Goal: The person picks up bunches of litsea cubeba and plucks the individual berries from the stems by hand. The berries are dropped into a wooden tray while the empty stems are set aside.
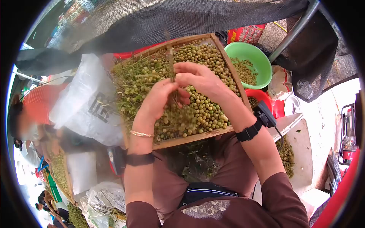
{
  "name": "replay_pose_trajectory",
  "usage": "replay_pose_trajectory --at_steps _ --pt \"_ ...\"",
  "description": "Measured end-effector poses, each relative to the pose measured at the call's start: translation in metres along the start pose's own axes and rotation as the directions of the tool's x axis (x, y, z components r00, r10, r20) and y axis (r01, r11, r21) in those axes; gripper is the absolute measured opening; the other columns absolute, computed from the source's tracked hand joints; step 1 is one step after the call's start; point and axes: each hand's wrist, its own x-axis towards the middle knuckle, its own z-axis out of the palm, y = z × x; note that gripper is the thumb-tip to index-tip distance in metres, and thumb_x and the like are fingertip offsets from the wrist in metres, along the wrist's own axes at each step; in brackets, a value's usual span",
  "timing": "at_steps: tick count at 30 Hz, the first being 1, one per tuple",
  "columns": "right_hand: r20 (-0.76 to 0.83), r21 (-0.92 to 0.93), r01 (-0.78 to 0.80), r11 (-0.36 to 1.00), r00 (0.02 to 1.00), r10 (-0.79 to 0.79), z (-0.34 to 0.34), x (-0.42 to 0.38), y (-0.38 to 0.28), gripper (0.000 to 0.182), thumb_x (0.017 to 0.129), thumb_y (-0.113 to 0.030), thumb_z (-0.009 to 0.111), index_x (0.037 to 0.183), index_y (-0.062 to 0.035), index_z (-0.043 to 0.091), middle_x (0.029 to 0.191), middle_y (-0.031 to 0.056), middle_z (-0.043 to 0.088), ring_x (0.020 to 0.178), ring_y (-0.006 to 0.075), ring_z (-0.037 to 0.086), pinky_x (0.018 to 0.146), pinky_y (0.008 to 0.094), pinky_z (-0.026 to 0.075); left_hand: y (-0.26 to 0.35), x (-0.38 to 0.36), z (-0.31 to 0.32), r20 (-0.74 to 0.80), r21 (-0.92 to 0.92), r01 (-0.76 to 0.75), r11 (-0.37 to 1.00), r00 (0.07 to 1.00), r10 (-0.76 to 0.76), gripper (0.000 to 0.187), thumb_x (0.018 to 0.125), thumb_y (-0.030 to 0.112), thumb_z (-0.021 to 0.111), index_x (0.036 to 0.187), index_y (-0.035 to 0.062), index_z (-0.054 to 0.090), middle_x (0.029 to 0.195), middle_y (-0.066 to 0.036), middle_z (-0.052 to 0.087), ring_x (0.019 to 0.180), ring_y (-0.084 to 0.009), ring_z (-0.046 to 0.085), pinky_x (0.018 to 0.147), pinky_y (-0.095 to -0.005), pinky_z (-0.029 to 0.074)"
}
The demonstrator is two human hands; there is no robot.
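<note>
A wooden-framed tray (pixel 190 140) stands in front of me, full of small round green-yellow fruits (pixel 207 108). Fruits still on thin green stems (pixel 133 81) are heaped in its left part. My left hand (pixel 161 95) is closed around a bunch of stems, with part of the bunch hanging blurred below the fingers. Just right of it, my right hand (pixel 199 79) pinches the same stems with thumb and fingers. The two hands almost touch over the middle of the tray. Motion smears the stems between them.
A green basin (pixel 264 72) with fruits stands past the tray's right edge, above a red basin (pixel 262 95). A white plastic bag (pixel 87 102) lies on the left. Dark netting (pixel 152 28) hangs behind, beside a metal pole (pixel 294 30). Another person (pixel 42 133) sits at far left.
</note>
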Motion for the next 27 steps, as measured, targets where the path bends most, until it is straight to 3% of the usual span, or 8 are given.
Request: replay_pose_trajectory --at_steps 1,4,8,13,18,21,23,27 --pt "-0.001 0.002 -0.011 1.0 1.0 0.011 0.001 0.001 0.002 0.048 0.082 -0.02 0.056 0.121 0.0052 0.045 0.093 0.0089 0.059 0.085 0.0128 0.054 0.076 0.0259 0.043 -0.002 0.0 -0.003 0.08 0.103 0.033 0.994 0.996 -0.042 0.026 0.089 0.016 0.038 0.097 -0.0018 0.054 0.079 -0.01 0.062 0.07 -0.02 0.062 0.057 -0.0285 0.047" --pt "0.052 0.127 -0.041 0.991 0.998 0.034 0.01 0.003 -0.001 0.038 0.081 -0.014 0.052 0.114 0.0049 0.05 0.072 0.0006 0.053 0.065 0.0083 0.048 0.062 0.0231 0.039 -0.004 -0.003 -0.012 0.132 0.084 0.073 0.994 0.988 -0.083 0.027 0.088 0.016 0.037 0.096 -0.0027 0.055 0.08 -0.012 0.063 0.07 -0.0202 0.063 0.056 -0.0279 0.048" --pt "0.146 -0.13 -0.102 0.986 0.982 0.121 0.002 0.006 0.005 0.019 0.079 -0.012 0.052 0.091 0.0023 0.055 0.071 0.0022 0.054 0.068 0.0074 0.05 0.061 0.0226 0.04 -0.009 0.001 -0.021 0.144 0.072 0.032 0.997 0.989 -0.042 0.029 0.088 0.017 0.037 0.096 -0.0032 0.056 0.082 -0.014 0.064 0.07 -0.0225 0.065 0.055 -0.0273 0.049" --pt "0.062 -0.002 -0.127 0.992 0.99 0.127 0.0 0.001 0.01 0.019 0.079 -0.009 0.051 0.088 0.0069 0.055 0.066 0.0066 0.056 0.056 0.0108 0.051 0.052 0.026 0.04 -0.012 0.006 -0.014 0.142 0.059 0.05 0.997 0.988 -0.058 0.026 0.09 0.019 0.038 0.091 -0.0007 0.055 0.074 -0.011 0.063 0.064 -0.0201 0.064 0.05 -0.0255 0.047" --pt "0.004 0.009 -0.151 0.989 0.989 0.151 0.0 -0.007 0.001 0.021 0.078 -0.009 0.054 0.092 0.0072 0.056 0.072 0.0042 0.055 0.061 0.0099 0.051 0.053 0.0254 0.04 -0.006 0.0 -0.008 -0.199 0.025 -0.012 1.0 0.98 0.017 0.022 0.089 0.025 0.049 0.088 0.0028 0.052 0.064 -0.006 0.058 0.054 -0.0149 0.06 0.042 -0.0208 0.042" --pt "0.008 0.067 -0.155 0.986 0.988 0.154 0.002 -0.011 0.007 0.02 0.078 -0.007 0.058 0.095 0.0038 0.056 0.074 0.0008 0.055 0.063 0.0073 0.051 0.056 0.0227 0.041 -0.01 -0.003 -0.005 -0.218 0.03 -0.07 0.997 0.973 0.075 0.02 0.087 0.023 0.055 0.093 0.0046 0.049 0.063 -0.005 0.058 0.052 -0.0144 0.059 0.044 -0.0214 0.041" --pt "-0.167 -0.311 0.062 0.948 0.979 -0.119 0.003 -0.011 0.021 0.02 0.075 -0.002 0.059 0.094 0.0017 0.057 0.076 0.0023 0.056 0.063 0.0091 0.051 0.058 0.0239 0.043 -0.008 -0.007 -0.002 -0.228 0.068 -0.071 0.995 0.97 0.084 0.023 0.087 0.026 0.054 0.092 0.0036 0.05 0.063 -0.005 0.057 0.052 -0.014 0.059 0.044 -0.0217 0.042" --pt "-0.195 -0.574 0.204 0.793 0.907 -0.374 0.01 -0.019 0.013 0.019 0.071 -0.004 0.057 0.089 0.0014 0.059 0.078 0.0132 0.058 0.068 0.0228 0.057 0.06 0.0329 0.045 -0.005 -0.012 -0.001 -0.273 -0.009 -0.047 0.999 0.961 0.043 0.023 0.087 0.025 0.053 0.09 0.0024 0.053 0.064 -0.005 0.057 0.052 -0.0133 0.057 0.046 -0.0222 0.043"
